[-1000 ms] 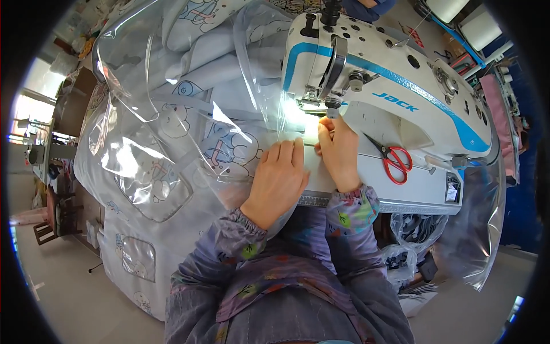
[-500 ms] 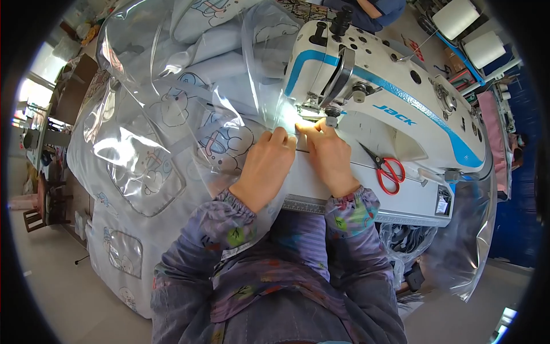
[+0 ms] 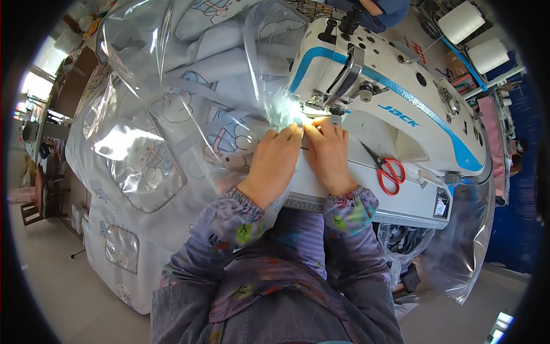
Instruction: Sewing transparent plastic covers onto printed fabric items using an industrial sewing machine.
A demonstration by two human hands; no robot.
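Close in front of the lit needle area of a white and blue sewing machine point(image 3: 372, 86), my two hands sit side by side. My left hand point(image 3: 274, 159) has its fingers bent together on the edge of a clear plastic sheet point(image 3: 269, 86) lying with printed pale grey fabric point(image 3: 132, 172). My right hand point(image 3: 329, 152) pinches at the same edge, its thumb and forefinger by the presser foot. Glare from the machine's lamp and my own fingers hide the exact grip. Cartoon figures and see-through pockets show on the fabric, which spreads left and hangs over the table's side.
Red-handled scissors point(image 3: 391, 175) lie on the machine bed right of my right hand. A ruler strip point(image 3: 395, 218) runs along the front edge. White thread cones point(image 3: 461, 23) stand at the far right. Another person's arm point(image 3: 371, 7) shows at the top.
My left hand has moved slightly forward and right, closer to the needle area, its fingers straighter. The right hand stays near the presser foot. The whole view has shifted a little.
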